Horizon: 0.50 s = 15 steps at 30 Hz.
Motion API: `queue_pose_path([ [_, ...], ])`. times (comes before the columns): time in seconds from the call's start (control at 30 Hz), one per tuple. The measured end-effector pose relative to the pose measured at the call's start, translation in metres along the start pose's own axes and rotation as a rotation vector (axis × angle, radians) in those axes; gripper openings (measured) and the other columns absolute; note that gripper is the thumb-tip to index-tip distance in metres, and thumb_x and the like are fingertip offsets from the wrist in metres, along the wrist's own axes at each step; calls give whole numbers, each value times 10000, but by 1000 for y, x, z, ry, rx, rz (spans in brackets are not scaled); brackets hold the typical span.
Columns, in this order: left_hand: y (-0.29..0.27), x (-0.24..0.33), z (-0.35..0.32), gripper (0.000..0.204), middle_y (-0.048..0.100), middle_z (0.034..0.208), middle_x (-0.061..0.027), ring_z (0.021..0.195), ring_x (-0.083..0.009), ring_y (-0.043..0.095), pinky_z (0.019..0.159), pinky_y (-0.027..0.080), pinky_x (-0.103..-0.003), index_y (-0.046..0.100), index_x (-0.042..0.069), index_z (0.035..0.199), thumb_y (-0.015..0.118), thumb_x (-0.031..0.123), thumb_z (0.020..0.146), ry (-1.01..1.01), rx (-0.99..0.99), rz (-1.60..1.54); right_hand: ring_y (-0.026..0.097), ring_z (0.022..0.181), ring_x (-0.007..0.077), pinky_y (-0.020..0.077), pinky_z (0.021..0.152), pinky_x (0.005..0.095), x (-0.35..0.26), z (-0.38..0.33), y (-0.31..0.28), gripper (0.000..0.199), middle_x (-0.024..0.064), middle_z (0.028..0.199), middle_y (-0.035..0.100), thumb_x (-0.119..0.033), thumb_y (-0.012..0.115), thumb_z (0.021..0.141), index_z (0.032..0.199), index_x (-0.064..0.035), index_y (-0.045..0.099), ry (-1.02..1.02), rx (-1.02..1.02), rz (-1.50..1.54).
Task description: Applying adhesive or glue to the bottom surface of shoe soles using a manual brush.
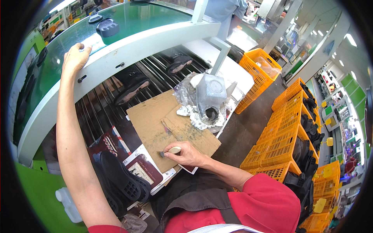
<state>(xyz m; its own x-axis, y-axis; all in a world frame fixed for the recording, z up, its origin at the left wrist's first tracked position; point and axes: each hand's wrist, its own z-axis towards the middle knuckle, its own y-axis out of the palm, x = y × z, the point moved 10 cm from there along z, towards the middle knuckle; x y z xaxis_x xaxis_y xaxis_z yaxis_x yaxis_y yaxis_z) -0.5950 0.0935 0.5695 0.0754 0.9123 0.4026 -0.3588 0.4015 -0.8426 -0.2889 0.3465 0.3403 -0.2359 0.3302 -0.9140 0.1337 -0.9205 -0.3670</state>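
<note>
My right hand point(185, 154) is closed around the pale handle of a small brush point(175, 150). The dark bristles are low over a stained cardboard sheet point(149, 118), close to its near edge. Far to the left, my left hand point(75, 58) reaches over the grey metal frame to the green conveyor belt point(134, 14). Its fingers are bent beside a pale bluish-white patch; what they grip, if anything, I cannot make out. Dark shoe soles point(120, 176) lie stacked beneath my left arm. A grey metal container point(211, 93) with a dark round opening leans on crumpled plastic beyond the cardboard.
Two black shoes point(134, 86) point(179, 63) rest on the roller rack behind the cardboard. A dark shoe part point(107, 28) sits on the belt. Orange crates point(278, 141) filled with black soles line the right side. A person in a blue-grey shirt point(223, 13) stands across the belt.
</note>
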Motion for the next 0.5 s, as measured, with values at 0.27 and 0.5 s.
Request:
queue_pose_path([
  [0.27, -1, -1, 0, 611, 581, 1263, -218, 1212, -329, 539, 1018, 409, -416, 566, 56, 1287, 553, 472, 840, 7, 4, -19, 648, 724, 204, 502, 659, 311, 0, 0, 1, 132, 101, 808, 677, -156, 677, 857, 918, -38, 664, -21, 9, -7],
  [0.5, -2, 1, -2, 619, 581, 1263, -220, 1210, -328, 542, 1020, 407, -413, 559, 59, 1299, 551, 472, 838, 5, -5, -17, 659, 737, 224, 509, 666, 317, 0, 0, 2, 142, 110, 813, 680, -160, 684, 848, 919, -39, 664, -33, 14, -27],
])
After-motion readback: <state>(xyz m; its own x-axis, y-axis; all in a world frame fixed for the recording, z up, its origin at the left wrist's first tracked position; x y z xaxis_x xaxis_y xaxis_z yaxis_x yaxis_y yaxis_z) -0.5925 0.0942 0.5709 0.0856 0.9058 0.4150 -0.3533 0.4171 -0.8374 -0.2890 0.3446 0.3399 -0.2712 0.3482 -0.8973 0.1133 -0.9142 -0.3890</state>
